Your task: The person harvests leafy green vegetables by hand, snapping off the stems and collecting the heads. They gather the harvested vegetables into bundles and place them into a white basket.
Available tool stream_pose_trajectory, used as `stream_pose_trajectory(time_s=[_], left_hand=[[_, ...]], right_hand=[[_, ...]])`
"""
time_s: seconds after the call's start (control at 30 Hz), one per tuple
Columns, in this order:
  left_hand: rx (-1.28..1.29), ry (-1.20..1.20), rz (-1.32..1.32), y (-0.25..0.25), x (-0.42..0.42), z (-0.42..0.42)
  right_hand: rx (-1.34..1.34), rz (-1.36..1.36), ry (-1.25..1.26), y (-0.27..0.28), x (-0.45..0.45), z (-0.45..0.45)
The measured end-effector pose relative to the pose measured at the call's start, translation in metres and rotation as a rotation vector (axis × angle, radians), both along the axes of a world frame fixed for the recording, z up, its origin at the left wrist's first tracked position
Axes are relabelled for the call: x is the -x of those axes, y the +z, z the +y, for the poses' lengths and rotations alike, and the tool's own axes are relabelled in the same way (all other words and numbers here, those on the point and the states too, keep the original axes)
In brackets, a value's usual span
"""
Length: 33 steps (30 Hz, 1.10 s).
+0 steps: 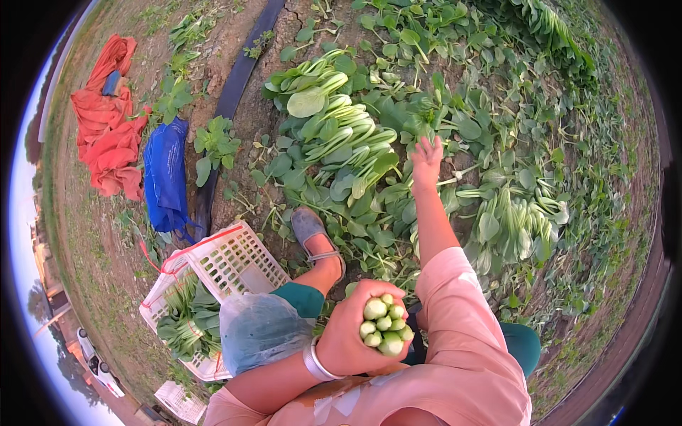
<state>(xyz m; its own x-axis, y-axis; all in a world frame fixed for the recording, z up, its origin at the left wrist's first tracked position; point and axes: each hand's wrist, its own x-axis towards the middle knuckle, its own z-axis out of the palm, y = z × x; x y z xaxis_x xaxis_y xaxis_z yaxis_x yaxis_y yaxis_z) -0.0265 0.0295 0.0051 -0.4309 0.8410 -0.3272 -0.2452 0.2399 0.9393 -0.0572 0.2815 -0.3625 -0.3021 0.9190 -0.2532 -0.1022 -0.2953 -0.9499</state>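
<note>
My left hand (pixel 343 327), with a pale bangle (pixel 314 362) at its wrist, is wrapped around a bunch of leafy greens (pixel 386 325). The pale cut stem ends face up, and the leaves are hidden below the fist. My right hand (pixel 427 162) reaches forward over the plants with its fingers apart, and I see nothing held in it. Loose green leaves (pixel 415 120) lie by its fingertips. Left of that hand is a row of cut greens (pixel 351 130) with pale stalks. Another pile of greens (pixel 517 223) lies to the right of my forearm.
A white plastic crate (pixel 240 261) holding tied greens stands by my left leg. Beyond it are a blue bag (pixel 166 175), a red cloth (pixel 109 138) and a black hose (pixel 242 69). My grey shoe (pixel 311 229) stands among fallen leaves. Another greens pile (pixel 554 37) lies far right.
</note>
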Motion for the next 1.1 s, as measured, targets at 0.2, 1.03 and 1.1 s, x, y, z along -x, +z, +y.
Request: stream_pose_trajectory(time_s=[0.2, 1.03, 1.1], left_hand=[[0.012, 0.006, 0.016, 0.004, 0.005, 0.004], [-0.042, -0.044, 0.078, 0.001, 0.005, 0.004], [-0.046, -0.038, 0.087, 0.002, 0.007, 0.003]], right_hand=[[-0.086, -0.877, 0.831, -0.006, -0.018, -0.034], [-0.473, -0.788, 0.277, 0.025, 0.016, -0.068], [-0.374, -0.56, 0.162, 0.043, -0.003, -0.067]])
